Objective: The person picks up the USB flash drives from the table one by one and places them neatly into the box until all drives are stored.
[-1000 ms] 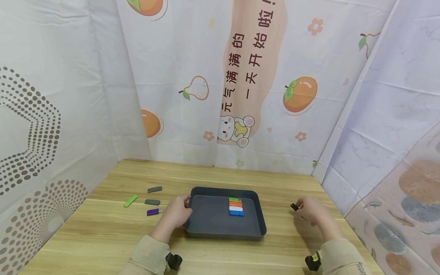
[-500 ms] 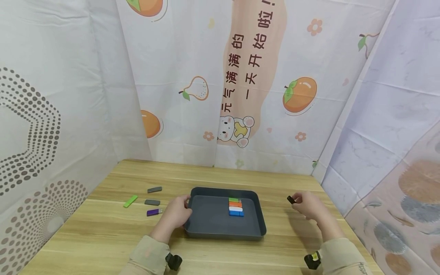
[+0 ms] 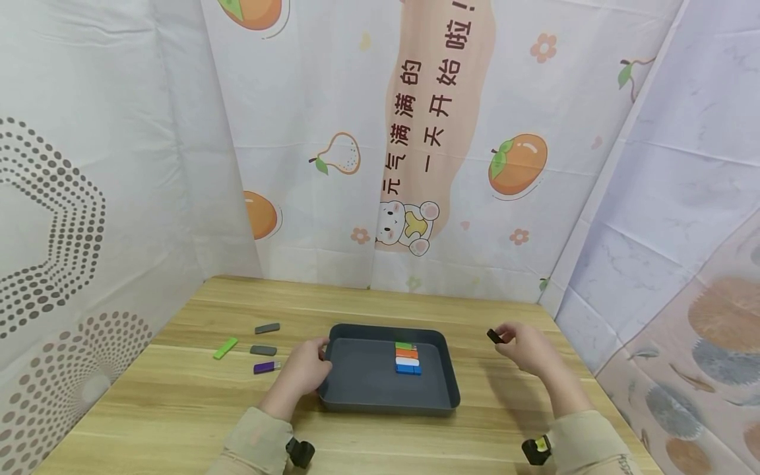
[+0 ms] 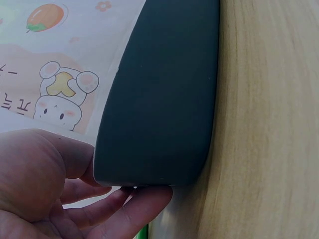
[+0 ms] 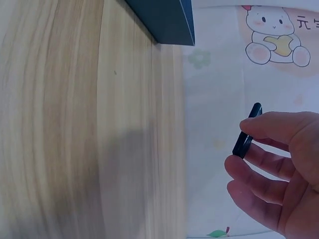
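A dark grey rectangular tray point(image 3: 362, 376) rests on the wooden table. My left hand point(image 3: 305, 366) grips its left end; in the left wrist view the thumb lies at the rim and the fingers against the outer wall point(image 4: 157, 99). Off to the tray's right, my right hand point(image 3: 525, 346) pinches a small black USB flash drive point(image 5: 242, 144) between thumb and fingers, raised above the table. Inside the tray, toward its right, lie a green point(image 3: 404, 345), an orange point(image 3: 406, 353), a white point(image 3: 407, 361) and a blue flash drive point(image 3: 408, 370), stacked in a close column.
Left of the tray, a light green stick point(image 3: 225, 348), two grey ones point(image 3: 267, 327) and a purple flash drive point(image 3: 264, 367) lie scattered on the table point(image 3: 196, 409). Printed curtains point(image 3: 320, 218) hang behind the table and along both sides.
My right hand has lifted the black flash drive from the table and carried it a little leftward and away from me. The left hand and tray have stayed in place.
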The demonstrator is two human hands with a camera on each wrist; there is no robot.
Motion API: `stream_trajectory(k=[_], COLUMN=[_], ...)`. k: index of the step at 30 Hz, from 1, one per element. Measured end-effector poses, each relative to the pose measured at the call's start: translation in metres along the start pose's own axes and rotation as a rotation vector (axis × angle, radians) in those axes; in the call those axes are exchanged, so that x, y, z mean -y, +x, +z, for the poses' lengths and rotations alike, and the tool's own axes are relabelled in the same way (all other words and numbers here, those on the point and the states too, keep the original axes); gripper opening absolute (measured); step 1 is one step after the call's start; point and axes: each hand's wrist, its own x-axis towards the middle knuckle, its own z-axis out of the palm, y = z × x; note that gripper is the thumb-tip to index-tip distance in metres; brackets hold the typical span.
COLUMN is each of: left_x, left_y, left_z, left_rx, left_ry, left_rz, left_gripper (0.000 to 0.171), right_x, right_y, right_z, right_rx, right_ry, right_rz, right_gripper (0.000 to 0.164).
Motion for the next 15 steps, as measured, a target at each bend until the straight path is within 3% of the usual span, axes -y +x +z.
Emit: stream_trajectory(k=[15], left_x=[-0.003], left_y=[-0.001], left_z=[0.0], left_rx=[-0.001], left_ry=[-0.003], left_rz=[-0.008], left_gripper=[0.053], right_x=[0.02], right_y=[0.004], right_z=[0.004], right_rx=[-0.02], right_ry=[-0.084], right_rz=[-0.06], right_gripper=[0.023])
